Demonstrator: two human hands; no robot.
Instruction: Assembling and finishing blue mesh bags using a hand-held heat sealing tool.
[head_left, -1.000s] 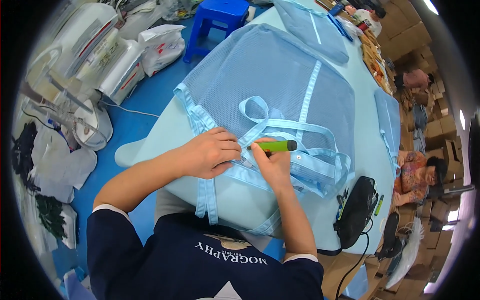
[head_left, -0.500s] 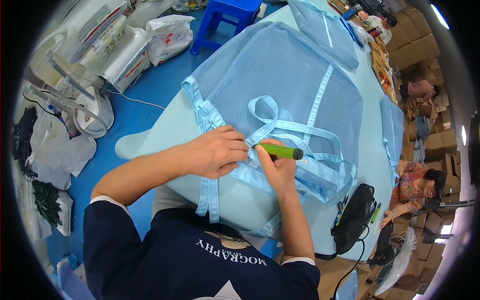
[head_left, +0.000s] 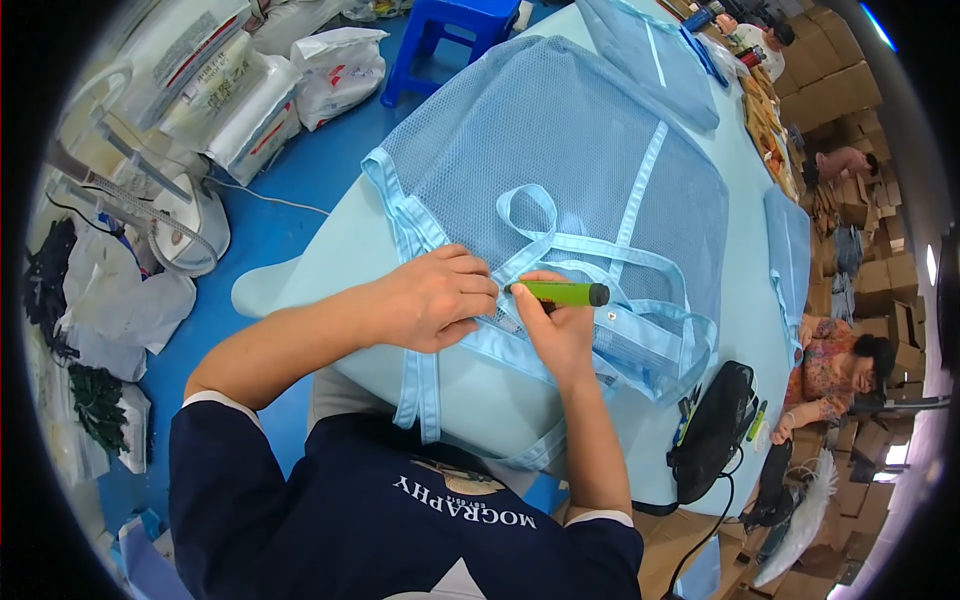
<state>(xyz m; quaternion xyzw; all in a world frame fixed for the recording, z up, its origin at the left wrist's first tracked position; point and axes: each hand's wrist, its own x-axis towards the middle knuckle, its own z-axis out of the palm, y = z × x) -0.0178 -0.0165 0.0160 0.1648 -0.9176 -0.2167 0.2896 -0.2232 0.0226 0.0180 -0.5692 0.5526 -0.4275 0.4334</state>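
Observation:
A light blue mesh bag (head_left: 560, 130) with paler fabric trim lies spread on the table before me. Its looped strap (head_left: 645, 252) curls over the mesh near my hands. My left hand (head_left: 440, 298) has its fingers curled down and pinched on the bag's trimmed near edge. Close on its right, my right hand (head_left: 562, 345) grips a thick green marker (head_left: 568, 293) with a dark end. That marker lies almost level, its dark end pointing right; its other end is at the trim beside my left fingertips, where my thumb partly hides it.
The pale table (head_left: 335, 255) bears another folded mesh piece (head_left: 650, 60) at the far side and a black pouch (head_left: 712, 435) with pens at right. A co-worker (head_left: 825, 375) leans at the right edge. Beyond the left edge stand a blue stool (head_left: 440, 45) and a white steamer (head_left: 190, 230).
The marker has tipped from a slight slant to nearly level in my right hand. My left hand stays in place on the trim.

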